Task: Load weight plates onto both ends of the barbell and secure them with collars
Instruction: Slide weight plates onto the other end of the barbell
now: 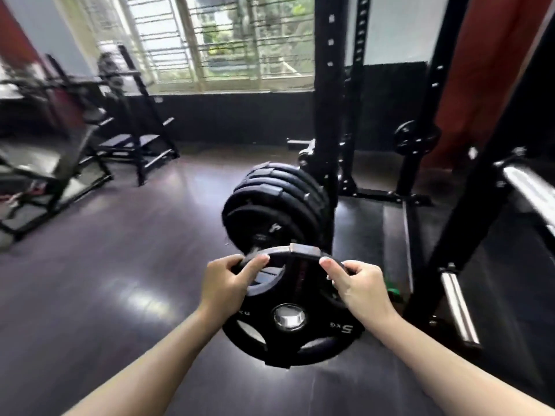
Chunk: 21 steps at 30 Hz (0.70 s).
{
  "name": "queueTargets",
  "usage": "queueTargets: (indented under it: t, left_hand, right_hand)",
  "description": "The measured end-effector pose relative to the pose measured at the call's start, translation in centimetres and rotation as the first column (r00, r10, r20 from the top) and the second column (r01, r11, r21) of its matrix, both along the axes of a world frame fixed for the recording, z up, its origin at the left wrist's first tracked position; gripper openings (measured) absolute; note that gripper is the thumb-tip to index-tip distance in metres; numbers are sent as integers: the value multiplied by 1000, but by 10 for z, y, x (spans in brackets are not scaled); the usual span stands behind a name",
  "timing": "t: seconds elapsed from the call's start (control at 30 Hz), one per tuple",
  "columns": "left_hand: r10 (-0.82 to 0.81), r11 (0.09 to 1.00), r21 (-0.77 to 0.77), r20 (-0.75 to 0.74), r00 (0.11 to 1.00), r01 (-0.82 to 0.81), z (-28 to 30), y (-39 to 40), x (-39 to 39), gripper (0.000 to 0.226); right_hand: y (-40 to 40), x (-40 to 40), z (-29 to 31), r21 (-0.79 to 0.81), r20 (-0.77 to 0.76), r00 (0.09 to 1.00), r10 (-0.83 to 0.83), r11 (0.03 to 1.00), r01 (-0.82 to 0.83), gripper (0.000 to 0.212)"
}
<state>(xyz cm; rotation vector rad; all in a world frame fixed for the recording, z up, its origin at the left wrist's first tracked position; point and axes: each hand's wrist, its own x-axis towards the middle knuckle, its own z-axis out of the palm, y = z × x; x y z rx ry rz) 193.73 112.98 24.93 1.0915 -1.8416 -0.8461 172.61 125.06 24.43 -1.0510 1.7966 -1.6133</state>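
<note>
A black 5 kg weight plate (288,346) with grip slots and a steel-ringed centre hole is low in the middle of the head view. My left hand (228,283) grips its upper left rim and my right hand (360,286) grips its upper right rim. Just beyond the plate, a stack of several larger black plates (270,202) hangs on a peg of the black rack post (327,115). A chrome barbell sleeve (459,307) shows at the right, and another chrome bar section (531,190) lies higher at the right edge. No collar is in view.
A black power rack (468,181) stands on the right with a small plate (416,139) stored on its far post. Benches and a frame (132,139) stand at the left. The dark glossy floor (120,265) stretches between them. A green object (393,291) lies beside my right hand.
</note>
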Motion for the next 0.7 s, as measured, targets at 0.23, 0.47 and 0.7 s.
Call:
queueTargets:
  t: [0.23, 0.47, 0.7]
  left_hand:
    - [118, 993, -9, 106, 987, -118, -31, -43, 99, 89]
    - [107, 994, -53, 146, 984, -100, -80, -95, 118, 58]
    - [83, 992, -95, 47, 995, -78, -123, -117, 112, 48]
  right_hand:
    - [-56, 86, -18, 141, 169, 958, 230, 957, -254, 25]
    - [-93, 113, -43, 262, 168, 976, 137, 948, -178, 33]
    - [-99, 119, -73, 303, 130, 990, 47, 949, -85, 37]
